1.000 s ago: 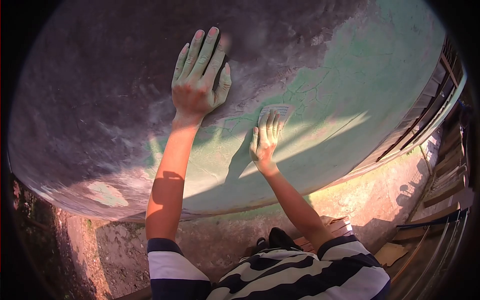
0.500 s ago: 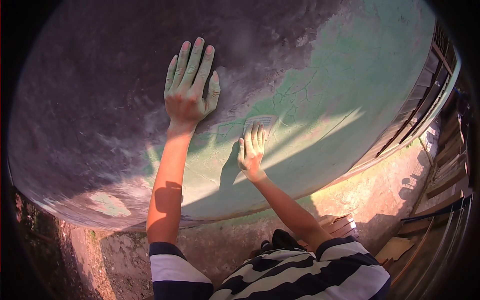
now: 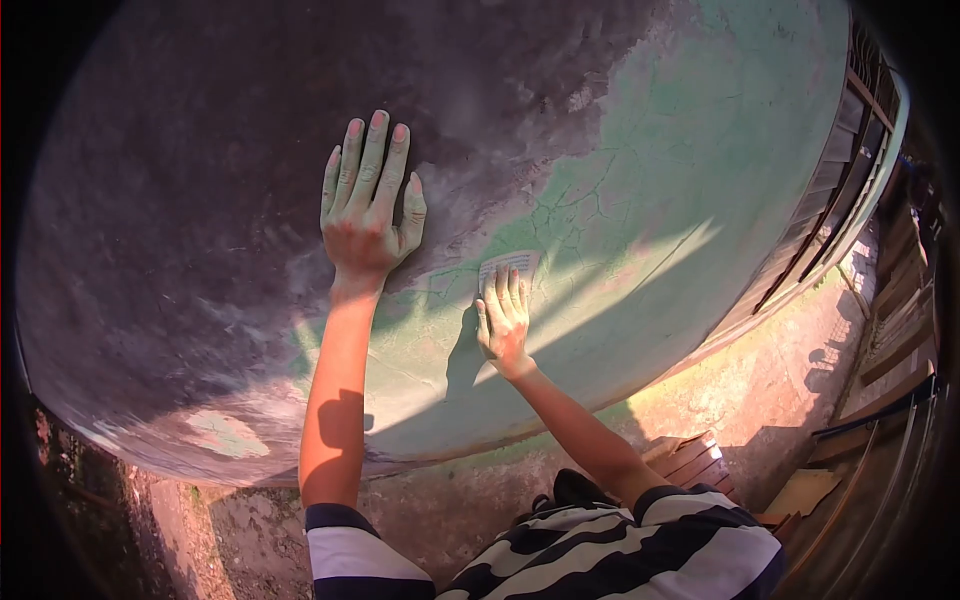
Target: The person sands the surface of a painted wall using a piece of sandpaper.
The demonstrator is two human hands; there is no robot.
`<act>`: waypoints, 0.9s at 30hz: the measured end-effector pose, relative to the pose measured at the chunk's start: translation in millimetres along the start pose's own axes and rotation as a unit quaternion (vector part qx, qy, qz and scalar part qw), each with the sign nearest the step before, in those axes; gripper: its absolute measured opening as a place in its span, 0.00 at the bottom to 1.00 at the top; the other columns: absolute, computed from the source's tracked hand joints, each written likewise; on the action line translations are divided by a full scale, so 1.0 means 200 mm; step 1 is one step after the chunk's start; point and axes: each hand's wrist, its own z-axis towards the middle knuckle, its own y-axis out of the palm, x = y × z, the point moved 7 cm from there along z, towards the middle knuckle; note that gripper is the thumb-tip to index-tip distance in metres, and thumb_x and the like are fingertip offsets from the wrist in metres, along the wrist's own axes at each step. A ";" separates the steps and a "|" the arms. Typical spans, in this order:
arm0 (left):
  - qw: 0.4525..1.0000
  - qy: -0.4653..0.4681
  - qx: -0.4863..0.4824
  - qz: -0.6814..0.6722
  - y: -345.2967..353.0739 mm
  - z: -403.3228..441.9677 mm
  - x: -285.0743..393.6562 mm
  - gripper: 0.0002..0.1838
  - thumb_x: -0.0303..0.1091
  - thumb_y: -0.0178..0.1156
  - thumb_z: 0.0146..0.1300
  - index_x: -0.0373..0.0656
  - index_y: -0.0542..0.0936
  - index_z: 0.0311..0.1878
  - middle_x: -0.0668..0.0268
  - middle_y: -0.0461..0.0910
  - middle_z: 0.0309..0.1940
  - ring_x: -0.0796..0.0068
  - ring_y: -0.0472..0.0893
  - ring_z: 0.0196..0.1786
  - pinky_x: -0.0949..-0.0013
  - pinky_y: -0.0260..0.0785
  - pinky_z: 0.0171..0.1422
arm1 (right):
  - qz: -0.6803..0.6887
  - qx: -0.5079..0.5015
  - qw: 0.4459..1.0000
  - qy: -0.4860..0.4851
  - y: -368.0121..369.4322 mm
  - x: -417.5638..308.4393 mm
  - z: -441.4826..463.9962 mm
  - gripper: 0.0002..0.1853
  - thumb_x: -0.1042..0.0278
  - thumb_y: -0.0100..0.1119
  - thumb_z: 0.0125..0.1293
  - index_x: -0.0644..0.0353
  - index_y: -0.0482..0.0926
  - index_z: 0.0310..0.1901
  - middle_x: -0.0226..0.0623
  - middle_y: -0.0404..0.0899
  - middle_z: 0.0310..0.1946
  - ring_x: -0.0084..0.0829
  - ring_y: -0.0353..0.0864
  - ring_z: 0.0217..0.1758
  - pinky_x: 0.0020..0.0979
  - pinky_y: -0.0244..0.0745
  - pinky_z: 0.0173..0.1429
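Observation:
My left hand (image 3: 365,215) lies flat on the wall, on its dark grey area, fingers stretched upward and holding nothing. Pale dust coats its fingers. Lower and to the right, my right hand (image 3: 507,320) presses a small sheet of sandpaper (image 3: 508,261) against the wall. Printed lines show on the sheet's back, above the fingertips; its lower part is hidden under them. Around the sandpaper the wall (image 3: 660,150) is faded green, cracked and patchy. A dark shadow falls beside my right hand.
A louvred window (image 3: 835,170) with metal bars is at the far right. Below the wall runs a rough concrete floor (image 3: 765,370). Slatted wood (image 3: 690,460) lies near my right elbow, and planks (image 3: 900,340) are stacked along the right edge.
The view has shifted, so the wall and both hands sit lower in it. My right hand and the sandpaper appear slightly lower on the wall, its fingers a little more spread. The left hand stays flat.

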 end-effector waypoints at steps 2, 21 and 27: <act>1.000 0.000 -0.003 -0.006 0.00 0.00 0.01 0.26 0.37 0.56 0.67 0.50 0.78 0.69 0.63 0.72 0.72 0.59 0.69 0.76 0.56 0.58 0.78 | -0.008 -0.005 1.000 -0.005 -0.08 0.01 0.16 0.28 0.71 0.52 0.70 0.73 0.68 0.70 0.59 0.63 0.74 0.61 0.53 0.81 0.58 0.46 0.81; 1.000 -0.007 -0.011 0.002 0.01 0.00 0.01 0.26 0.37 0.56 0.67 0.49 0.78 0.69 0.63 0.72 0.73 0.59 0.69 0.76 0.55 0.58 0.79 | 0.024 0.124 0.989 0.074 -0.16 -0.13 0.43 0.27 0.71 0.51 0.71 0.71 0.68 0.70 0.59 0.62 0.74 0.60 0.54 0.80 0.57 0.49 0.80; 1.000 0.001 -0.013 -0.007 0.01 0.01 0.01 0.26 0.35 0.57 0.68 0.45 0.77 0.69 0.59 0.72 0.72 0.54 0.67 0.77 0.52 0.56 0.79 | -0.022 0.019 0.999 -0.019 0.00 -0.08 0.03 0.26 0.68 0.57 0.69 0.67 0.74 0.67 0.50 0.71 0.70 0.51 0.67 0.76 0.54 0.55 0.78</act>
